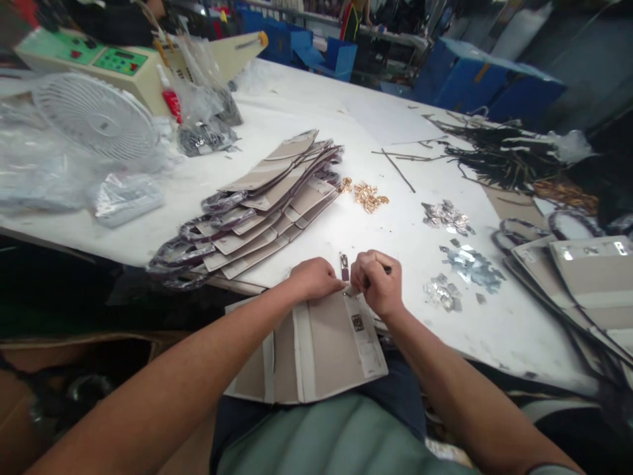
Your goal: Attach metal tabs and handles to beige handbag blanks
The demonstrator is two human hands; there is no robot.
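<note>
A tan panel (324,343) with white strips and a small label lies on my lap, its top edge at the white table's rim. My left hand (314,278) is closed and pinches the panel's top edge. My right hand (378,280) is closed too, beside the left, gripping a thin dark tool whose tip sticks out to the right. A small dark metal tab (344,265) stands between the two hands at the panel's edge.
A fanned stack of tan panels (267,204) lies left of centre on the white table (346,119). Gold fittings (368,196) and silver pieces (469,264) are scattered ahead. More panels (583,277) sit at right; a fan (96,122), plastic bags and a machine at left.
</note>
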